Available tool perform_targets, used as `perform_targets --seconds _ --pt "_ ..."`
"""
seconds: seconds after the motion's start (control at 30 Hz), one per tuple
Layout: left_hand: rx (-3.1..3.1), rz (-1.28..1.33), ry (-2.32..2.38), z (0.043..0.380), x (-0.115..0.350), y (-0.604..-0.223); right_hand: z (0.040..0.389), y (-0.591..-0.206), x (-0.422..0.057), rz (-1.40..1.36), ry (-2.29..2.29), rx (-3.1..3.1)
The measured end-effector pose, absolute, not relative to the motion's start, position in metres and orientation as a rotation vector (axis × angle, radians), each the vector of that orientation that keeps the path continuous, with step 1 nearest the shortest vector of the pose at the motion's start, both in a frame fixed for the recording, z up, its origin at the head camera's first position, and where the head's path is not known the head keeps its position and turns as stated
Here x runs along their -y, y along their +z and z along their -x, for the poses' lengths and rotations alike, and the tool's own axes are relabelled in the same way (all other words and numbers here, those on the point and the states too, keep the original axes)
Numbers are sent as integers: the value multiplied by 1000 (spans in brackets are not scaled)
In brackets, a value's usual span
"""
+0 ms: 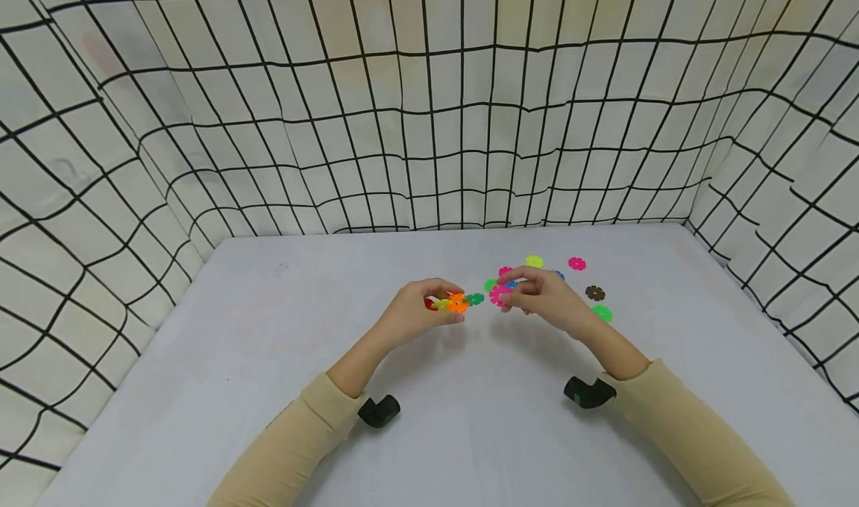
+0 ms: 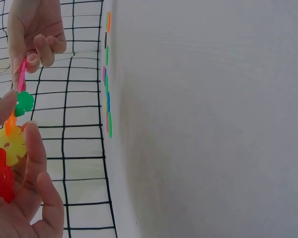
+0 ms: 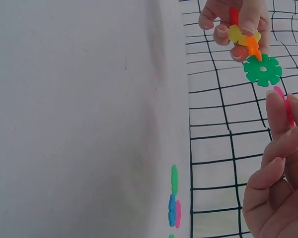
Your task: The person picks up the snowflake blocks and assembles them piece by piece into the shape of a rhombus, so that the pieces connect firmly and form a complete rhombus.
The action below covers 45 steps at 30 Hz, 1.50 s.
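My left hand (image 1: 417, 307) pinches a short chain of joined plastic snowflake discs above the table. Its pieces are a red disc (image 2: 3, 176), a yellow disc (image 2: 9, 145), an orange disc (image 1: 458, 303) and, at the right end, a green disc (image 3: 262, 70). Between thumb and fingertips my right hand (image 1: 546, 298) holds a pink snowflake disc (image 1: 498, 295). In the right wrist view the pink disc stands edge-on, close to the green disc's notched rim; whether they touch I cannot tell.
Loose discs lie on the white table (image 1: 268, 388) beyond and beside my right hand: a yellow one (image 1: 534, 261), a pink one (image 1: 577, 264), a brown one (image 1: 595, 293), a bright green one (image 1: 602, 313) and several others. A black net (image 1: 463, 127) borders the table's back and sides.
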<state>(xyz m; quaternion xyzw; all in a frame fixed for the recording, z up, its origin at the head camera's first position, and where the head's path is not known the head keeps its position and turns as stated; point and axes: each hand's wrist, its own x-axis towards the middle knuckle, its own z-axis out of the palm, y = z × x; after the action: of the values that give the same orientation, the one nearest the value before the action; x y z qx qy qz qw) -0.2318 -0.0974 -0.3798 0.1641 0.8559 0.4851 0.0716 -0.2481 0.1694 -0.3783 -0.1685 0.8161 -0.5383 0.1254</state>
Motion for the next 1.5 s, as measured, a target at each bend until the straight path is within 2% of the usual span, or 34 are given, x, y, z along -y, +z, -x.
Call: perform_targets --seconds 1.0,1.5 --pt "-2545 -504 1487 230 91 -379 245 -383 -164 492 -1626 -2332" --pt "-2528 -531 1525 226 88 -379 240 -385 -164 394 -1681 -2363"
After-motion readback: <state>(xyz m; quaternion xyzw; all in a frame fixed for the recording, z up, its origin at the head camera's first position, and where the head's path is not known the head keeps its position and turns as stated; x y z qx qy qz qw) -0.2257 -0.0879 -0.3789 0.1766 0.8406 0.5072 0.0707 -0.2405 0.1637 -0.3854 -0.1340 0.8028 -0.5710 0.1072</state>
